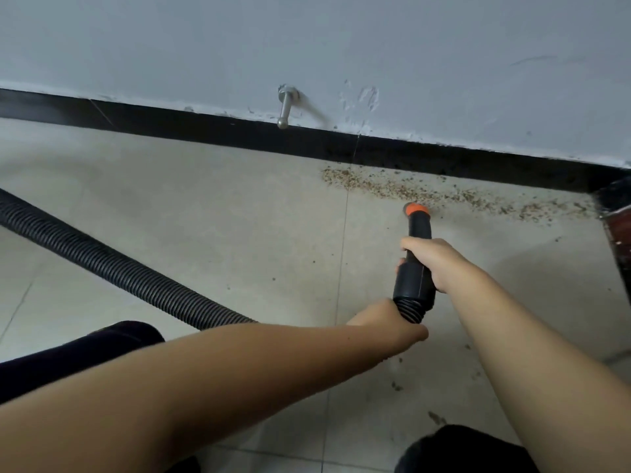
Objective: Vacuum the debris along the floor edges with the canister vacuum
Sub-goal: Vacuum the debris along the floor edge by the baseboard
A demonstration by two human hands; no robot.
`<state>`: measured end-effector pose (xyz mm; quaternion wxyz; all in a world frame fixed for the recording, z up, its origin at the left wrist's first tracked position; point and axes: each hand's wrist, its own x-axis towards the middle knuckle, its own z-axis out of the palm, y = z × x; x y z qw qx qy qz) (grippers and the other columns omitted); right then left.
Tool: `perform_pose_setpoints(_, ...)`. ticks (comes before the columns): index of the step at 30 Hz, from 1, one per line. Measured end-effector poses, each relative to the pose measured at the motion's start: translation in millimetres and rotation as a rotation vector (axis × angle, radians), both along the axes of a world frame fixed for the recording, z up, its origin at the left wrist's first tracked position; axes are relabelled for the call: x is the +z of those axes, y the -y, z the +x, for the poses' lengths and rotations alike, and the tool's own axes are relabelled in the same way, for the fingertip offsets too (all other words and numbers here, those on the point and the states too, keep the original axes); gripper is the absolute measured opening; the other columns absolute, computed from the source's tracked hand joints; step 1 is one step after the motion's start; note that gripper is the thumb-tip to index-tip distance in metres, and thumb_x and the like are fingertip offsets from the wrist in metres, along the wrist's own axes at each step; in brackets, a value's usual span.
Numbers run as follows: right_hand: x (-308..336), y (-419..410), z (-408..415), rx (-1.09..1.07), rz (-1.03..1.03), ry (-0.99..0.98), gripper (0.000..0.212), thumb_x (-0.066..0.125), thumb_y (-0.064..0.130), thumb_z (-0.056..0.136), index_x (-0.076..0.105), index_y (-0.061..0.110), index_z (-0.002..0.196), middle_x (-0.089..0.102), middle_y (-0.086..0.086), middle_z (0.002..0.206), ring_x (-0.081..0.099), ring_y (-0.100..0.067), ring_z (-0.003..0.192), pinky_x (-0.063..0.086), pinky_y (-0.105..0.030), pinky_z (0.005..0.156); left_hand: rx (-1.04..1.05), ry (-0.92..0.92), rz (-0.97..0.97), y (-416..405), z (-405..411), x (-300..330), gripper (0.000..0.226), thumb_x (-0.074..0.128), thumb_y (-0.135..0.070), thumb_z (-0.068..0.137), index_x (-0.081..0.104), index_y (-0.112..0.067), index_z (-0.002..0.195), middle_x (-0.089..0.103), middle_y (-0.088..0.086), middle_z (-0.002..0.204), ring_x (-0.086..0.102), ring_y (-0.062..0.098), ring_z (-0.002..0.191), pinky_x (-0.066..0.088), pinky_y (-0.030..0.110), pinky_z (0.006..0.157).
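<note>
A band of brown crumbly debris (454, 194) lies on the pale floor tiles along the black baseboard (239, 131). The black vacuum nozzle (418, 230) has an orange tip that touches the near edge of the debris. My right hand (433, 261) grips the nozzle's black tube from the right. My left hand (392, 319) grips the ribbed hose end just behind the black cuff (413, 285). The ribbed black hose (102, 261) runs from there across the floor to the left edge.
A metal door stop (286, 105) sticks out of the grey wall above the baseboard. A dark door frame corner (614, 227) stands at the right. Scattered specks lie on the tiles near my arms. My dark-clad knees (461, 452) show at the bottom.
</note>
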<state>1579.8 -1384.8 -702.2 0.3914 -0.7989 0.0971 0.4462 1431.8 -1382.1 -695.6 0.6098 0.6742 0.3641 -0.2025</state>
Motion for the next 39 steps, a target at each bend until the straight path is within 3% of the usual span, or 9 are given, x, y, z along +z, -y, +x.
perform_pose_setpoints(6, -7.4, -40.2, -24.7, 0.205, 0.025, 0.079, 0.021, 0.062, 0.008, 0.081, 0.051, 0.003, 0.098, 0.062, -0.013, 0.07, 0.062, -0.028, 0.059, 0.057, -0.042, 0.073, 0.233, -0.003, -0.068, -6.7, -13.0, -16.0, 0.015, 0.057, -0.021, 0.07, 0.05, -0.021, 0.082, 0.051, 0.005, 0.073, 0.05, 0.021, 0.067, 0.043, 0.033, 0.062)
perform_pose_setpoints(9, -4.9, -59.6, -40.3, 0.333, 0.021, 0.068, 0.018, 0.062, 0.014, 0.079, 0.05, 0.008, 0.092, 0.067, -0.013, 0.075, 0.07, -0.032, 0.076, 0.057, -0.046, 0.081, 0.301, -0.003, -0.055, -15.7, -23.5, -20.3, 0.015, 0.057, -0.019, 0.069, 0.05, -0.021, 0.082, 0.05, 0.005, 0.07, 0.05, 0.021, 0.065, 0.043, 0.033, 0.061)
perform_pose_setpoints(11, -4.9, -68.6, -46.9, 0.388, 0.028, 0.05, 0.021, 0.062, 0.016, 0.079, 0.05, 0.009, 0.095, 0.069, -0.012, 0.077, 0.071, -0.032, 0.079, 0.057, -0.044, 0.079, 0.332, -0.012, -0.037, -21.5, -28.8, -22.9, 0.017, 0.057, -0.02, 0.068, 0.05, -0.02, 0.083, 0.051, 0.006, 0.071, 0.05, 0.022, 0.065, 0.044, 0.033, 0.06)
perform_pose_setpoints(13, -4.5, -74.7, -49.7, 0.406, 0.043, 0.028, 0.022, 0.061, 0.016, 0.079, 0.049, 0.009, 0.096, 0.069, -0.012, 0.075, 0.069, -0.029, 0.068, 0.057, -0.037, 0.069, 0.342, -0.013, -0.018, -27.1, -30.7, -24.6, 0.016, 0.056, -0.021, 0.068, 0.049, -0.02, 0.082, 0.051, 0.007, 0.071, 0.05, 0.023, 0.064, 0.044, 0.033, 0.059)
perform_pose_setpoints(18, -1.4, -63.8, -39.6, 0.318, 0.043, 0.013, 0.023, 0.06, 0.013, 0.082, 0.048, 0.008, 0.1, 0.066, -0.012, 0.073, 0.065, -0.027, 0.06, 0.055, -0.034, 0.063, 0.289, 0.012, -0.049, -24.2, -24.2, -24.6, 0.017, 0.058, -0.018, 0.07, 0.05, -0.02, 0.084, 0.05, 0.005, 0.071, 0.049, 0.022, 0.065, 0.044, 0.034, 0.061)
perform_pose_setpoints(21, 0.1, -36.9, -23.6, 0.204, 0.011, 0.006, 0.026, 0.061, 0.011, 0.082, 0.049, 0.006, 0.105, 0.064, -0.012, 0.077, 0.064, -0.027, 0.064, 0.058, -0.038, 0.068, 0.189, 0.024, -0.072, -9.9, -14.9, -22.8, 0.02, 0.059, -0.022, 0.068, 0.051, -0.022, 0.086, 0.05, 0.005, 0.074, 0.05, 0.021, 0.067, 0.044, 0.033, 0.061)
perform_pose_setpoints(25, 2.1, 1.7, 0.6, 0.052, -0.032, -0.002, 0.024, 0.061, 0.009, 0.084, 0.051, 0.002, 0.105, 0.062, -0.013, 0.071, 0.061, -0.025, 0.054, 0.052, -0.029, 0.049, 0.042, 0.05, -0.086, 12.7, 4.6, -19.3, 0.015, 0.06, -0.025, 0.071, 0.05, -0.025, 0.083, 0.05, 0.002, 0.072, 0.051, 0.02, 0.064, 0.044, 0.03, 0.058)
perform_pose_setpoints(30, -1.5, 21.4, 28.6, -0.13, -0.027, -0.001, 0.026, 0.062, 0.009, 0.084, 0.051, 0.003, 0.107, 0.061, -0.014, 0.077, 0.06, -0.026, 0.059, 0.053, -0.036, 0.058, -0.018, 0.047, -0.071, 16.0, 29.1, -12.9, 0.013, 0.059, -0.026, 0.073, 0.049, -0.024, 0.081, 0.05, 0.0, 0.07, 0.049, 0.017, 0.057, 0.042, 0.024, 0.054)
perform_pose_setpoints(39, -0.7, -46.3, 10.3, 0.073, 0.047, -0.025, 0.025, 0.061, 0.007, 0.083, 0.05, 0.004, 0.105, 0.061, -0.012, 0.074, 0.061, -0.025, 0.055, 0.051, -0.029, 0.048, 0.133, 0.008, 0.015, -24.7, 14.0, -13.4, 0.015, 0.058, -0.027, 0.071, 0.049, -0.022, 0.083, 0.052, 0.001, 0.07, 0.051, 0.02, 0.061, 0.043, 0.028, 0.059)
